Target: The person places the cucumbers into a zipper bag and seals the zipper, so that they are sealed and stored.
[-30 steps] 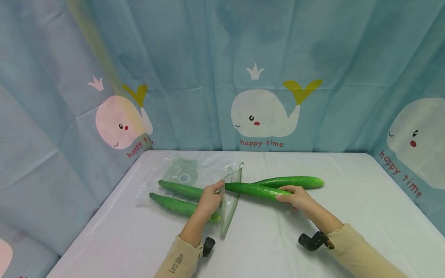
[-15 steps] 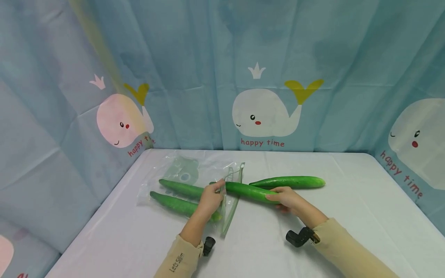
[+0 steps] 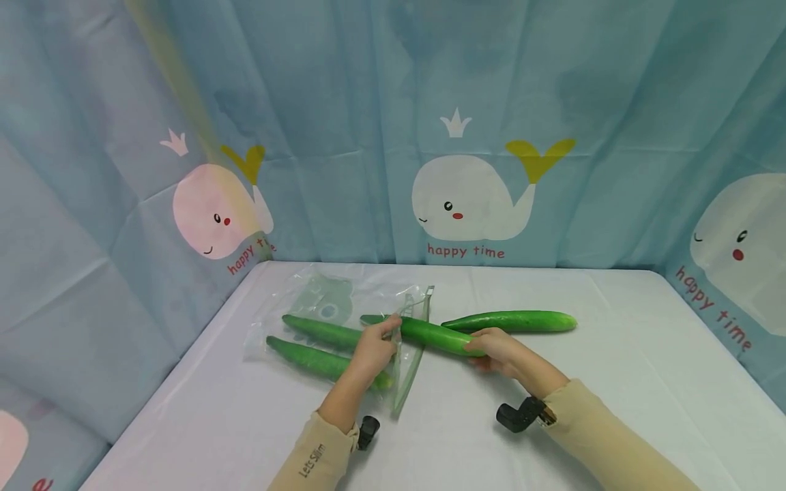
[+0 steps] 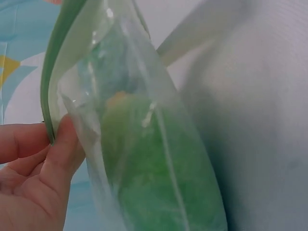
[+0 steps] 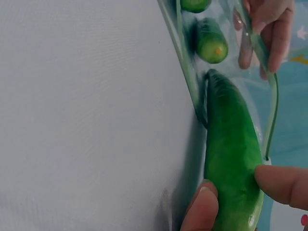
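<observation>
My left hand [image 3: 372, 351] pinches the green-edged mouth of a clear zip bag [image 3: 270, 307] between thumb and fingers, lifting that edge up. Inside the bag lie two cucumbers, an upper one [image 3: 319, 332] and a lower one [image 3: 307, 359]. My right hand [image 3: 499, 351] grips a third cucumber [image 3: 432, 334] near its paler end. In the head view its dark tip shows through the bag, past my left hand. The right wrist view has this cucumber [image 5: 231, 130] between thumb and fingers, pointing into the opening between the green strips [image 5: 185, 62].
Another cucumber [image 3: 516, 321] lies on the white-covered table [image 3: 454, 436], behind my right hand. A blue curtain [image 3: 344, 204] with whale prints stands behind and beside the table. A small black device [image 3: 518, 414] sits at my right wrist.
My right hand has moved left with its cucumber, whose tip now reaches further inside the bag. The left hand keeps its place at the bag's mouth. The cucumber behind stays put.
</observation>
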A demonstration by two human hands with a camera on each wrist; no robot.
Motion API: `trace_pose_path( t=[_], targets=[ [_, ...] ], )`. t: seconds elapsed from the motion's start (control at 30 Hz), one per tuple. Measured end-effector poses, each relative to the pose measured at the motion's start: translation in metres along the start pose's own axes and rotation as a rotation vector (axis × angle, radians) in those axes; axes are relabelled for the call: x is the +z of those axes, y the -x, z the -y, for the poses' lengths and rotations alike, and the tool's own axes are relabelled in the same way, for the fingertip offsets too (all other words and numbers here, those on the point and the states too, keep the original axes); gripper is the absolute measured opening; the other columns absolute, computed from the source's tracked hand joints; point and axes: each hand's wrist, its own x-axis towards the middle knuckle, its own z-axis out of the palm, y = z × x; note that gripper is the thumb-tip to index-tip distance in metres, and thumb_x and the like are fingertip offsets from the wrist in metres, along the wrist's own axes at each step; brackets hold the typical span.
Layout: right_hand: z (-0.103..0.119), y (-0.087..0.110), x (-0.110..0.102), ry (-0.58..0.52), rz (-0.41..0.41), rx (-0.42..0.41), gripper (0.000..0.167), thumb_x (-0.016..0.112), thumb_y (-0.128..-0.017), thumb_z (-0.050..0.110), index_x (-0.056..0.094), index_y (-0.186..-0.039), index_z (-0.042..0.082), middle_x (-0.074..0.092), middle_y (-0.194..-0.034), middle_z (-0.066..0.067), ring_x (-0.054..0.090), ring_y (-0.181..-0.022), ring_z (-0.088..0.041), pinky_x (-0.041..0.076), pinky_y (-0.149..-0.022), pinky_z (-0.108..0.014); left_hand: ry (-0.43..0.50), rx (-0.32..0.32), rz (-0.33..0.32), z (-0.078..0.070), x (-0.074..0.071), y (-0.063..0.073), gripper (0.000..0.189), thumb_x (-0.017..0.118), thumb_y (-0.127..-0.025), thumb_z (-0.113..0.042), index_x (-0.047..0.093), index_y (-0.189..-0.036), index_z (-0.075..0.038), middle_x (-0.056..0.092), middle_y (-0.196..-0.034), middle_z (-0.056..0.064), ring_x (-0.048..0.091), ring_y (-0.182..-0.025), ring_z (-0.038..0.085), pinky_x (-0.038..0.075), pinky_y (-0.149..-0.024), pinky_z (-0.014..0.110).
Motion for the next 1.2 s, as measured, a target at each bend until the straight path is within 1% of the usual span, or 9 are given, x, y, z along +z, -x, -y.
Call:
trace_pose_path(
  t=[0.13, 0.4, 0.5, 0.53, 0.67, 0.7, 0.93, 1.03, 1.2],
  targets=[
    [-0.001, 0.001, -0.001, -0.039, 0.014, 0.000, 0.050, 0.055, -0.094, 0.001, 0.035, -0.135, -0.019, 0.051, -0.109, -0.021, 0.060, -0.081, -0.022, 0.052, -0.069, -0.031, -0.042, 0.024, 0.032, 0.002, 0.002, -0.001, 0.059, 0.043, -0.084, 0.019, 0.042, -0.142, 0.009, 0.029, -0.155, 0.017, 0.029, -0.137, 0.045, 0.034, -0.058, 0.021],
    [-0.002, 0.002, -0.002, -0.058, 0.030, -0.021, 0.042, 0.056, -0.095, 0.001, 0.041, -0.129, -0.018, 0.055, -0.101, -0.019, 0.061, -0.080, -0.023, 0.054, -0.070, -0.032, -0.253, 0.079, 0.111, 0.009, 0.008, 0.004, 0.070, 0.054, -0.082, 0.019, 0.039, -0.147, 0.000, 0.020, -0.158, 0.021, 0.028, -0.138, 0.046, 0.037, -0.049, 0.021],
    [-0.002, 0.002, -0.003, -0.050, 0.028, -0.025, 0.040, 0.056, -0.095, 0.002, 0.043, -0.128, -0.018, 0.057, -0.099, -0.017, 0.061, -0.080, -0.022, 0.054, -0.069, -0.032, -0.330, 0.103, 0.104, 0.009, 0.011, 0.008, 0.072, 0.056, -0.079, 0.019, 0.040, -0.147, -0.002, 0.024, -0.157, 0.020, 0.048, -0.124, 0.042, 0.037, -0.048, 0.020],
    [-0.002, 0.002, -0.003, -0.046, 0.028, -0.029, 0.040, 0.056, -0.095, 0.002, 0.043, -0.128, -0.017, 0.058, -0.098, -0.017, 0.061, -0.079, -0.022, 0.054, -0.069, -0.032, -0.353, 0.103, 0.099, 0.009, 0.012, 0.009, 0.072, 0.056, -0.079, 0.018, 0.041, -0.147, -0.003, 0.025, -0.157, 0.018, 0.057, -0.110, 0.037, 0.036, -0.047, 0.020],
    [-0.002, 0.002, -0.004, -0.021, 0.025, -0.039, 0.044, 0.057, -0.095, 0.005, 0.043, -0.131, -0.017, 0.059, -0.097, -0.014, 0.060, -0.078, -0.020, 0.053, -0.068, -0.032, -0.432, 0.143, 0.058, 0.010, 0.016, 0.014, 0.066, 0.054, -0.079, 0.018, 0.046, -0.142, 0.002, 0.032, -0.154, 0.018, 0.058, -0.110, 0.040, 0.033, -0.045, 0.020],
    [-0.003, 0.002, -0.004, -0.012, 0.024, -0.041, 0.045, 0.058, -0.095, 0.005, 0.043, -0.131, -0.016, 0.059, -0.097, -0.013, 0.060, -0.078, -0.019, 0.052, -0.067, -0.031, -0.432, 0.150, 0.047, 0.010, 0.017, 0.015, 0.064, 0.052, -0.079, 0.019, 0.047, -0.141, 0.004, 0.034, -0.153, 0.019, 0.051, -0.121, 0.042, 0.033, -0.045, 0.020],
    [-0.002, -0.002, 0.001, 0.029, 0.016, -0.027, 0.044, 0.063, -0.093, 0.011, 0.052, -0.129, -0.011, 0.058, -0.094, -0.009, 0.054, -0.073, -0.017, 0.049, -0.063, -0.029, -0.323, 0.160, 0.032, 0.015, 0.015, 0.014, 0.062, 0.047, -0.078, 0.023, 0.045, -0.139, 0.010, 0.034, -0.152, 0.019, 0.052, -0.120, 0.043, 0.033, -0.043, 0.018],
    [-0.001, -0.003, 0.002, 0.024, 0.020, -0.029, 0.044, 0.062, -0.094, 0.011, 0.050, -0.130, -0.012, 0.057, -0.095, -0.009, 0.054, -0.072, -0.016, 0.048, -0.062, -0.028, -0.295, 0.164, 0.043, 0.016, 0.013, 0.012, 0.062, 0.048, -0.078, 0.024, 0.045, -0.138, 0.011, 0.034, -0.152, 0.018, 0.031, -0.137, 0.043, 0.035, -0.046, 0.018],
    [0.001, -0.004, 0.004, -0.024, 0.012, -0.028, 0.044, 0.057, -0.096, 0.006, 0.043, -0.131, -0.016, 0.057, -0.098, -0.014, 0.057, -0.071, -0.016, 0.049, -0.061, -0.026, -0.230, 0.168, 0.065, 0.018, 0.007, 0.010, 0.062, 0.046, -0.076, 0.026, 0.045, -0.137, 0.013, 0.034, -0.152, 0.019, 0.034, -0.136, 0.041, 0.052, -0.074, 0.024]
  ],
)
